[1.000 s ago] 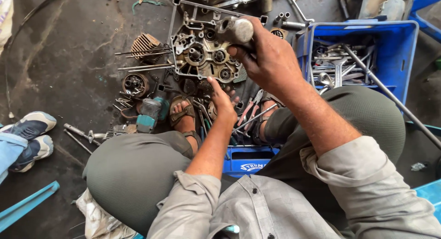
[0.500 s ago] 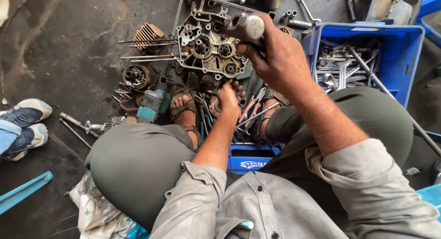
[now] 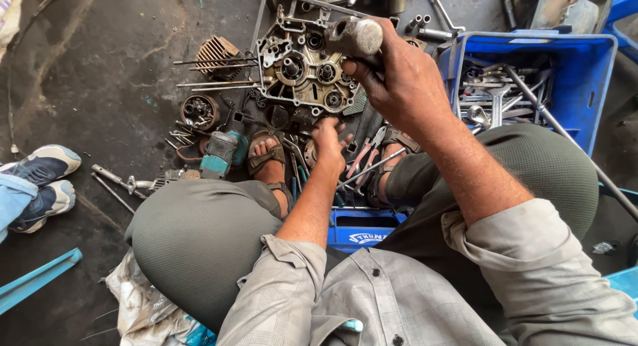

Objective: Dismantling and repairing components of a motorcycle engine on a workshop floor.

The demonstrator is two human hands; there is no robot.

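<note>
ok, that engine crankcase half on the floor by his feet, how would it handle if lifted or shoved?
The engine case looks like cast metal packed with gears, so probably stiff and heavy for its size. It lies flat and wide, so it would likely slide, not roll or tip. Its grimy, oily-looking surface may be slippery to grip.

I'm squatting in a repair workshop. An open engine case (image 3: 299, 70) lies beyond my fingers on oil-black floor (image 3: 100, 67). Right of them, a blue crate (image 3: 585, 73) holds spanners.

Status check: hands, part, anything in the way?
Right hand gripping metal part above engine case. Left hand down among loose tools. Nothing between them.
</note>
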